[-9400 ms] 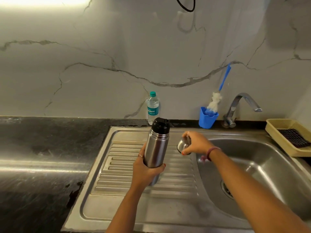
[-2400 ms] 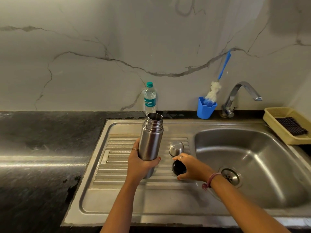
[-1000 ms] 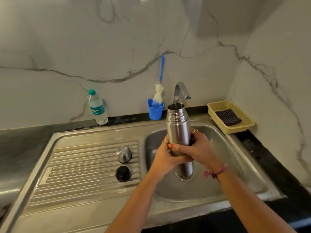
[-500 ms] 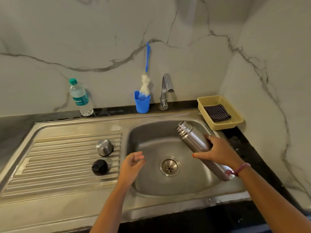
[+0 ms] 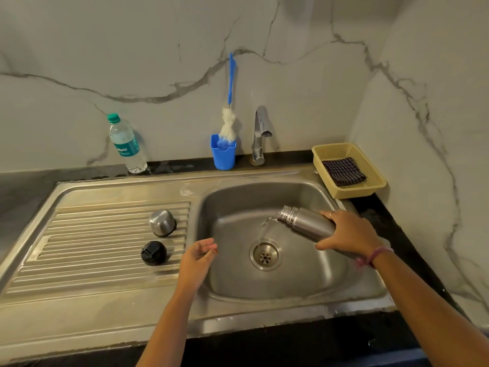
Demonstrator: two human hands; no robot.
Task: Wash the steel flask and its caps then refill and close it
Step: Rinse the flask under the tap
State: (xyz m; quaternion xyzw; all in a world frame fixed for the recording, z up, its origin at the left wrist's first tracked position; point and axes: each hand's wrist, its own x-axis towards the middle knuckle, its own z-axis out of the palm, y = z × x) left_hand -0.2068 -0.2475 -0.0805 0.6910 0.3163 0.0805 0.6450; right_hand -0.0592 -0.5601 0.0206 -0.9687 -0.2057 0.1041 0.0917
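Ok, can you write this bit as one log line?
right hand: holds flask, tipped | water pouring into sink | left hand: free | caps: off

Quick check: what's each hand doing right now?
Left hand: open, holding nothing, over the sink edge.
Right hand: grips the tilted flask, pouring water out.

A clear plastic water bottle with a green cap (image 5: pixel 126 144) stands on the dark stone tabletop (image 5: pixel 26 178) against the marble wall, its teal label showing white script of which only the letters "ature" can be read. Nothing else in view carries legible text.
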